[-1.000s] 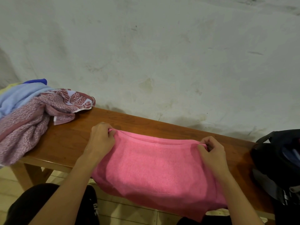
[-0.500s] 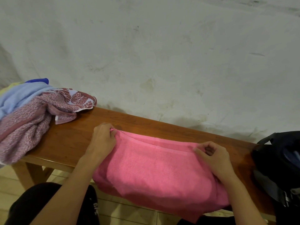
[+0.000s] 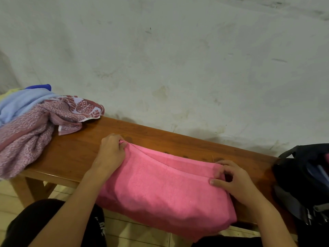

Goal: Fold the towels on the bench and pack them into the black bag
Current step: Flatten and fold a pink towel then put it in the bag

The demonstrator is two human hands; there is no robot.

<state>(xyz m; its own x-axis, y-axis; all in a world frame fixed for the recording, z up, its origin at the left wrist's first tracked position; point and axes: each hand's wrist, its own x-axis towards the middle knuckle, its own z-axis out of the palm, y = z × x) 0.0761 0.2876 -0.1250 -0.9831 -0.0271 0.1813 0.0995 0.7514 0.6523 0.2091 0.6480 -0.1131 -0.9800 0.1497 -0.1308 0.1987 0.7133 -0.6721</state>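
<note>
A pink towel [image 3: 163, 189] lies folded across the wooden bench [image 3: 74, 154], its near part hanging over the front edge. My left hand [image 3: 111, 154] grips the towel's far left corner. My right hand [image 3: 231, 179] pinches the far right corner, fingers curled over the top layer's edge. The black bag [image 3: 302, 177] stands open at the bench's right end, with blue fabric showing inside.
A heap of unfolded towels [image 3: 30, 125], mauve patterned, light blue and yellow, covers the bench's left end. A stained pale wall runs right behind the bench. Tiled floor and my dark-clad knees lie below the front edge.
My right hand has drawn the towel's right corner towards me and lower along the bench. The left hand has kept its hold in the same place.
</note>
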